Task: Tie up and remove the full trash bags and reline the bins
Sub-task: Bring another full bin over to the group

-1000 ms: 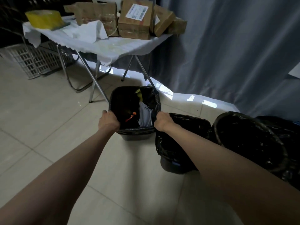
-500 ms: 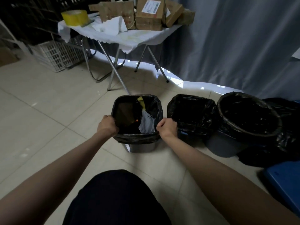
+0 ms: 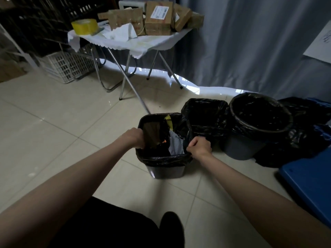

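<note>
A small square grey bin (image 3: 165, 171) stands on the tiled floor in front of me, lined with a black trash bag (image 3: 164, 159) that holds paper, a yellow scrap and something orange. My left hand (image 3: 134, 137) grips the bag's rim on the bin's left side. My right hand (image 3: 199, 146) grips the rim on the right side. Both hands have their fingers curled over the plastic. Behind it to the right stand a second bag-lined bin (image 3: 206, 119) and a round grey bin (image 3: 259, 126), also lined in black.
A folding table (image 3: 125, 43) with cardboard boxes and a yellow tape roll stands behind. A white crate (image 3: 66, 66) sits on the floor at left. A blue flat object (image 3: 308, 183) and loose black bags (image 3: 308, 133) lie at right. A grey curtain hangs behind the bins.
The bin has come away from the table toward me, held at the rim by both hands. My view has pulled back and my dark-clothed legs have come into view.
</note>
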### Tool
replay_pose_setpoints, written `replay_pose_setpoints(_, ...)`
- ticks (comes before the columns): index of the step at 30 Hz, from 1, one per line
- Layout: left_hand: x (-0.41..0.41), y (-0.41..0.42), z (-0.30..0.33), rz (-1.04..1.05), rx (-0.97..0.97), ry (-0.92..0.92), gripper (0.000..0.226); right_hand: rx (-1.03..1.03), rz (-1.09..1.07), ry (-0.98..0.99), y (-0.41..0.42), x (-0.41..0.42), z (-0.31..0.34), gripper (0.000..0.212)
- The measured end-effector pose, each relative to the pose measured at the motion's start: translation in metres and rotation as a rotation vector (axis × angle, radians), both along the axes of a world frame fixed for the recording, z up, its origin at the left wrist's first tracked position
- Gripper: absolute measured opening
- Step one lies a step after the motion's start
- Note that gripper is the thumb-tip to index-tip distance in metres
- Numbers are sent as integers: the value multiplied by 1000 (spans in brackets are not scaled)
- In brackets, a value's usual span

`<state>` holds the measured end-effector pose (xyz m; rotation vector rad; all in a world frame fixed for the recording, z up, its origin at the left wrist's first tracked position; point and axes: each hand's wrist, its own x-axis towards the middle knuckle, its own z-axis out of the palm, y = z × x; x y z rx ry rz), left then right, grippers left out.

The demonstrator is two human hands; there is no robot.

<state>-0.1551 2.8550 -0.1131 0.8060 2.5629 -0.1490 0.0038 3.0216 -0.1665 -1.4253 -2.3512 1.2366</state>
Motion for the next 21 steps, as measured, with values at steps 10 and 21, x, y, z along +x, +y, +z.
replay_pose_setpoints(10, 89, -11, -14, -128, -88, 72, 20, 34, 190, -53, -6, 103, -16, 29)
replay_pose_setpoints(21, 189, 65, -17, -476, -2, 19, 54, -23, 224, -352, 47, 224, 23, 50)
